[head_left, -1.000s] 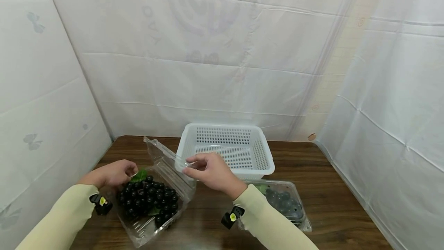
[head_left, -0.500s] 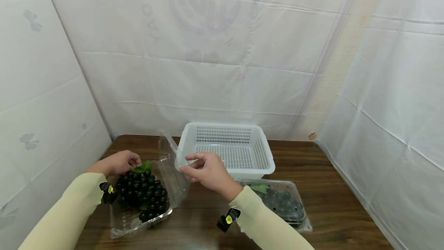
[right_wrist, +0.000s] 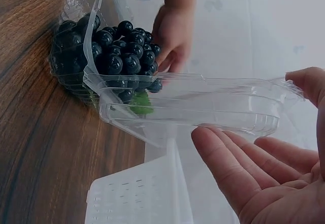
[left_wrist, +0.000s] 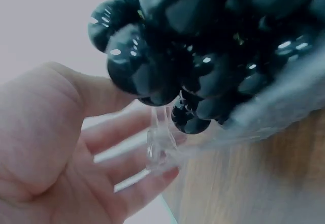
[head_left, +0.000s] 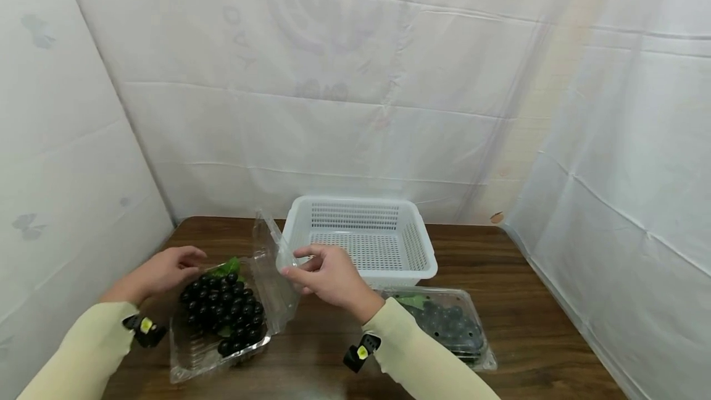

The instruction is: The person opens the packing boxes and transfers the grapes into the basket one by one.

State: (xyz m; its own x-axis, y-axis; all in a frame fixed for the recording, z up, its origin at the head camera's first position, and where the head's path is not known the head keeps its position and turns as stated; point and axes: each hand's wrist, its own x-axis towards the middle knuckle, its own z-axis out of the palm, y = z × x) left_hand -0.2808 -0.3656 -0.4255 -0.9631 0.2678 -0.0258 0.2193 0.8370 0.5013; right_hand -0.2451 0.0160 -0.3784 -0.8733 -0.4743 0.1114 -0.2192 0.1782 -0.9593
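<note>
An opened clear plastic clamshell box point(head_left: 202, 363) lies at the left of the table, with a bunch of dark grapes point(head_left: 222, 307) and a green leaf point(head_left: 226, 267) in it. My right hand point(head_left: 333, 276) holds the edge of its raised lid point(right_wrist: 203, 104) between thumb and fingers, as the right wrist view also shows. Just beyond the box's left edge, my left hand point(head_left: 166, 273) has loosely spread fingers. Close up in the left wrist view, the left hand point(left_wrist: 76, 137) is beside the grapes and a clear corner of the box; whether it touches them I cannot tell.
Behind the lid and right hand stands a white slotted plastic basket point(head_left: 355, 279). A second clear box point(head_left: 486, 357), closed over dark grapes and a leaf, lies to the right, partly behind my right forearm. White sheeting point(head_left: 344, 110) encloses the back and sides of the wooden table point(head_left: 528, 320).
The box has turned and slid slightly left, and its lid stands steeper. My left hand first came in by the leaf, then drew back left with its fingers loosened. The right hand hardly moved.
</note>
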